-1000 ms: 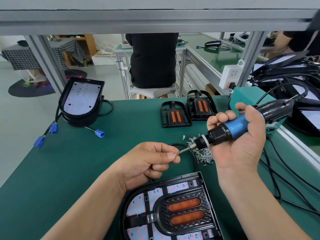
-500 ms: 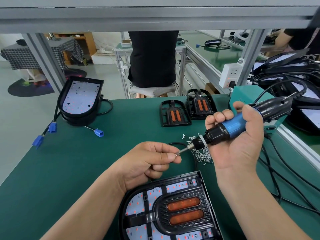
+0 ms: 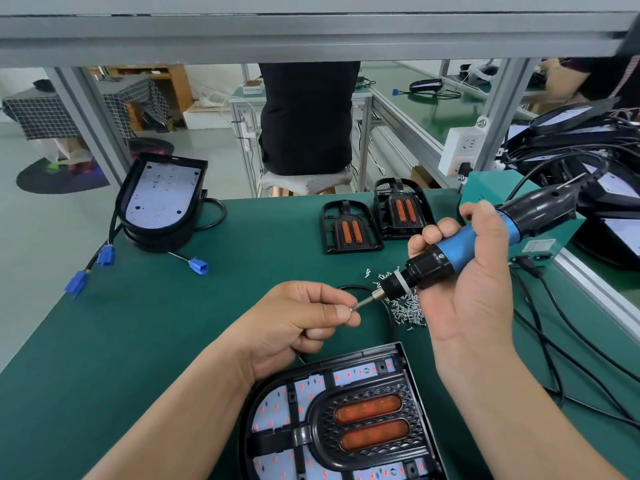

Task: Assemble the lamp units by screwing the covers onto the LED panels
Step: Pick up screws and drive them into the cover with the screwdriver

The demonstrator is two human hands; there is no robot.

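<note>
Nearest the viewer, a lamp unit (image 3: 399, 350) lies flat on the green bench mat (image 3: 138, 341), its black cover (image 3: 325, 422) with two orange lenses seated over the white LED panel (image 3: 273, 407). Just beyond it, the left hand (image 3: 298, 327) pinches a small screw (image 3: 352, 309) between thumb and forefinger at the bit tip of an electric screwdriver (image 3: 460, 245). The right hand (image 3: 471, 289) grips the tool's blue barrel, fingers curled round it, bit slanting down to the left. A loose pile of screws (image 3: 407, 308) lies on the mat behind the bit. Farther back, a spare cover (image 3: 349, 230) and a second spare cover (image 3: 401, 211) lie side by side. At far left an uncovered LED panel (image 3: 161, 192) sits tilted in its housing, blue connectors (image 3: 199, 265) trailing. The label on the teal box (image 3: 540, 245) at right is too small to read.
</note>
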